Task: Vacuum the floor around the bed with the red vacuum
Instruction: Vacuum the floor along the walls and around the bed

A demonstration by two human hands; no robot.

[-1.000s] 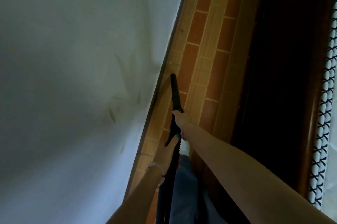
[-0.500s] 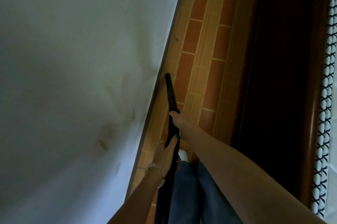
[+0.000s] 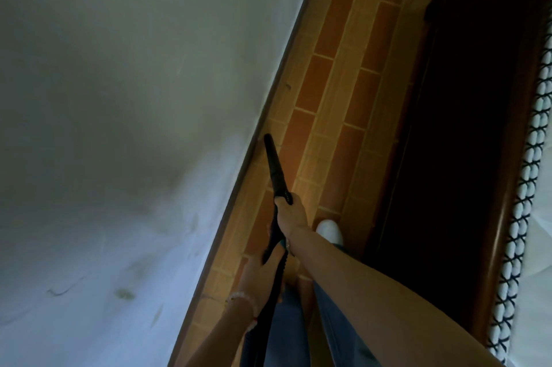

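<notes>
- Head view: of the vacuum, you can see the black nozzle (image 3: 276,169) and the ribbed hose (image 3: 267,316) running back from it toward you.
- Your right hand (image 3: 291,212) grips the nozzle's wide rear end, fingers curled round it, arm held out straight.
- Your left hand (image 3: 260,271) sits behind the nozzle, wrapped round the hose; a bracelet (image 3: 242,298) circles that wrist.
- The nozzle's tip points away from you, low over the floor (image 3: 328,91) and just beside the dark skirting (image 3: 280,67); I cannot tell whether it touches the tiles.
- Left of the nozzle is the pale wall (image 3: 119,97), smudged with dark marks.
- Right of the nozzle, across strips of orange and tan tile, stands the dark wooden bed frame (image 3: 463,157), well apart from the tip.
- Farther right of the nozzle runs bedding (image 3: 528,187) with a black crossed edging.
- Just right of the nozzle's rear end, your white shoe (image 3: 328,230) stands on the floor, with blue jeans (image 3: 337,322) nearer you.
</notes>
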